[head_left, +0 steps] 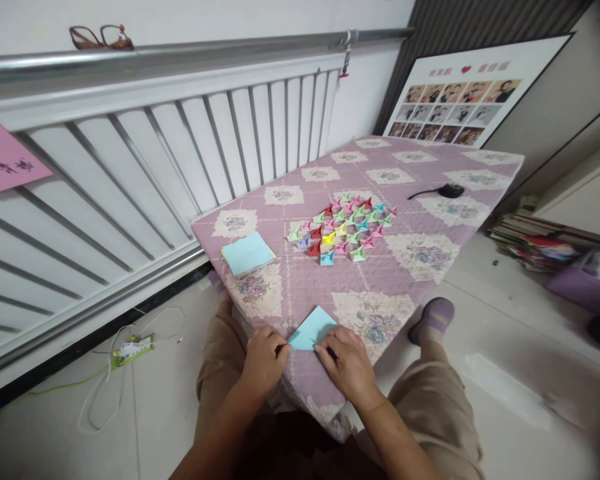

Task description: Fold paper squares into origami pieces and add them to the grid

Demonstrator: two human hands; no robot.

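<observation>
A light blue sheet of origami paper lies at the near end of the cloth-covered table, folded, with creases across it. My left hand pinches its left corner between curled fingers. At the paper's lower right edge, my right hand has its fingers closed on it, covering that corner. Farther up the table is a stack of coloured paper squares, light blue on top. To the right of the stack stand several small folded paper pieces in rows, in green, pink, red, yellow and blue.
A white radiator runs along the table's left side, with eyeglasses on the pipe above. A black spoon-shaped object lies on the far right of the cloth. A power strip with cables is on the floor at left.
</observation>
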